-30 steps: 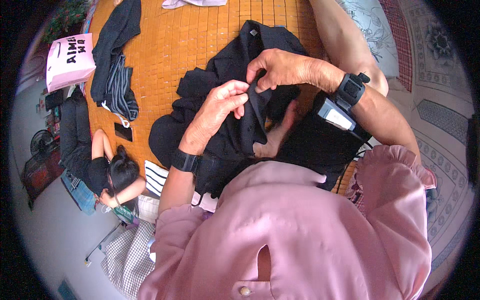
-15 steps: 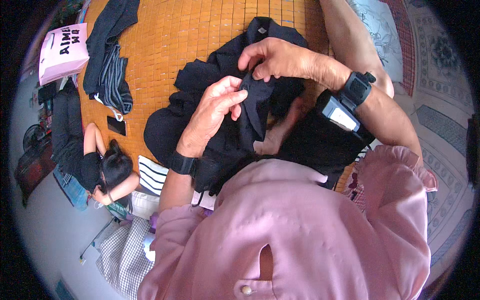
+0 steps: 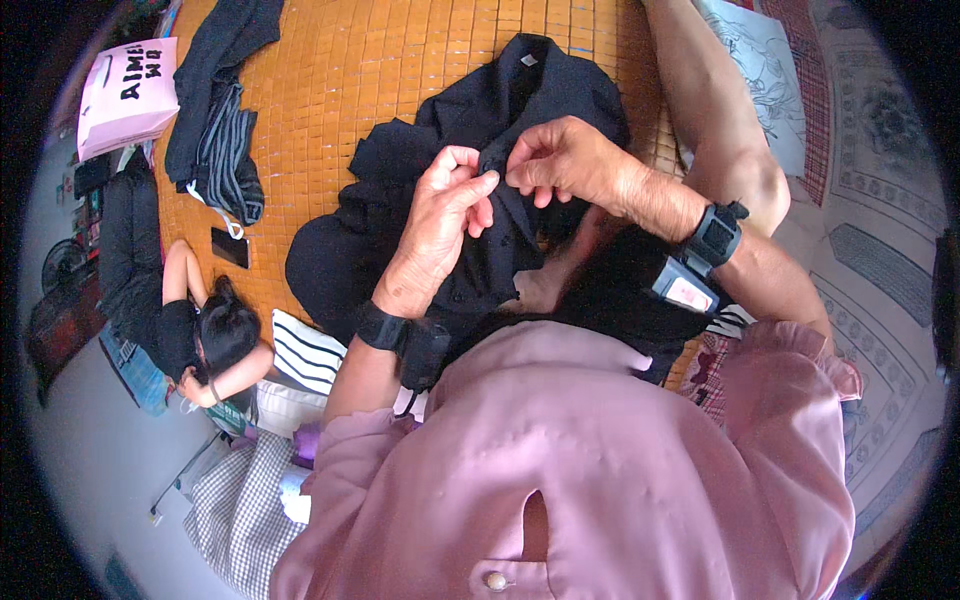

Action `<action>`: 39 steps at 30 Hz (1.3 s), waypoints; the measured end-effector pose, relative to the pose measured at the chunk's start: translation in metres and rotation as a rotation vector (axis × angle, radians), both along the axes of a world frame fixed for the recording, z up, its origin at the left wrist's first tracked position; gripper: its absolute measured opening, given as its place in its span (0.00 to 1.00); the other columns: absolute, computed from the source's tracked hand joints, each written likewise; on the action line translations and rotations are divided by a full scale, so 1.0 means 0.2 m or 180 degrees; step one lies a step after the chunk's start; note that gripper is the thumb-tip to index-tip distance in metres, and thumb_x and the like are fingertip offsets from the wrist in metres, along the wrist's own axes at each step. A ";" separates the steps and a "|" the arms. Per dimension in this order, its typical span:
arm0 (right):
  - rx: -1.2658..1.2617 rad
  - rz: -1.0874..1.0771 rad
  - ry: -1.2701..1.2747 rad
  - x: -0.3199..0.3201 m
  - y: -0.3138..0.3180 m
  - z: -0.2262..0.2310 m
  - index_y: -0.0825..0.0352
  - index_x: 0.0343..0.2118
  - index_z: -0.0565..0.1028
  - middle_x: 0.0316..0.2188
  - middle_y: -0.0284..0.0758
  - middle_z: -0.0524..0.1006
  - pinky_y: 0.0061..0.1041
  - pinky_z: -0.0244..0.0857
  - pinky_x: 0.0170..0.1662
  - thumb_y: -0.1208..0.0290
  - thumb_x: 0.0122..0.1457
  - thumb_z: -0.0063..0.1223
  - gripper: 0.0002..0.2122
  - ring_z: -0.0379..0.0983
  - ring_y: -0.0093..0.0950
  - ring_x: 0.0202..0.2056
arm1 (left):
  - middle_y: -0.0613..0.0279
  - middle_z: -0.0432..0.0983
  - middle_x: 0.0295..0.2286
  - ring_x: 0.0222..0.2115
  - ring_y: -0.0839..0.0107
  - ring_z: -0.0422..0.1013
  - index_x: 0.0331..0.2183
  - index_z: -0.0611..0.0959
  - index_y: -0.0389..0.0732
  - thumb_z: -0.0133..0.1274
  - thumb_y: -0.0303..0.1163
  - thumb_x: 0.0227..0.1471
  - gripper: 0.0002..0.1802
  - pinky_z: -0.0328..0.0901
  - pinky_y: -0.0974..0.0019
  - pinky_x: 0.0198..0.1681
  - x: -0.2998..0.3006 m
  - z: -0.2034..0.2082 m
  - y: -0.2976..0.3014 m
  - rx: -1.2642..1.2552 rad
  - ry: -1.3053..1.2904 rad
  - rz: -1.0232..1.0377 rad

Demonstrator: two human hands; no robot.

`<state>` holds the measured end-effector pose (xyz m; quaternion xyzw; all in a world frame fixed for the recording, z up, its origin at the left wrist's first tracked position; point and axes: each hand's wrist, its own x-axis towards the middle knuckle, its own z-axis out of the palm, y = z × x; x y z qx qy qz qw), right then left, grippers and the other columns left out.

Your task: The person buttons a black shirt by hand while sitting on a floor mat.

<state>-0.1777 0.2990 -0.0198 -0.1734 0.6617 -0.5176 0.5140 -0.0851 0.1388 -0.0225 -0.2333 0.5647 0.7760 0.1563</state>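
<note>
A black collared shirt (image 3: 360, 250) with dark buttons down its front lies spread before me, its collar at the far end and a small pale label inside the neck. My left hand (image 3: 435, 215) pinches the shirt's front edge between thumb and index finger. Close beside it, my right hand (image 3: 570, 165) has its fingertips drawn together on the same edge, just below the collar. A small dark button seems to lie between the two hands, though the fingertips partly hide it. Both wrists carry black straps, the right one with a boxy device.
An orange tile-patterned mat (image 3: 330, 100) lies under the shirt. Dark folded clothes (image 3: 215, 130), a phone (image 3: 230, 248) and a pink box (image 3: 125, 100) are at left. Another person (image 3: 215, 340) lies there. My bare leg (image 3: 715, 120) stretches along the right, beside a drawn-on sheet (image 3: 765, 90).
My right hand has come nearer to me, down from the collar. The shirt's collar and upper front now lie flatter and more exposed. My left hand keeps its pinch in nearly the same place.
</note>
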 end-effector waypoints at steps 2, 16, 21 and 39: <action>0.0140 -0.0546 -0.0506 0.06 0.01 0.01 0.66 0.26 0.74 0.21 0.27 0.74 0.12 0.58 0.20 0.70 0.49 0.52 0.05 0.69 0.16 0.20 | 0.70 0.65 0.18 0.13 0.82 0.63 0.32 0.68 0.40 0.49 0.31 0.47 0.09 0.54 0.82 0.12 0.00 0.03 0.03 0.0139 -0.0044 0.0085; -0.0464 -0.1849 -0.0858 0.39 0.05 -0.17 0.66 0.27 0.72 0.21 0.29 0.74 0.12 0.58 0.20 0.72 0.48 0.53 0.05 0.69 0.16 0.20 | 0.72 0.66 0.15 0.13 0.85 0.59 0.26 0.76 0.37 0.52 0.30 0.44 0.07 0.53 0.81 0.15 0.10 -0.02 0.10 -0.0728 -0.0102 0.0209; -0.0534 -0.2184 -0.1108 0.41 0.05 -0.19 0.66 0.26 0.72 0.21 0.29 0.74 0.13 0.58 0.21 0.73 0.48 0.52 0.04 0.69 0.16 0.20 | 0.65 0.70 0.20 0.17 0.79 0.66 0.28 0.73 0.37 0.49 0.30 0.47 0.07 0.63 0.77 0.20 0.12 -0.06 0.12 0.0258 -0.0257 0.0213; -0.0863 -0.2139 -0.1466 0.37 0.11 -0.22 0.66 0.23 0.71 0.19 0.29 0.73 0.13 0.60 0.20 0.72 0.48 0.49 0.04 0.68 0.16 0.18 | 0.67 0.69 0.20 0.20 0.79 0.65 0.29 0.71 0.40 0.47 0.32 0.50 0.06 0.58 0.78 0.22 0.10 -0.13 0.11 0.1294 -0.0446 0.0050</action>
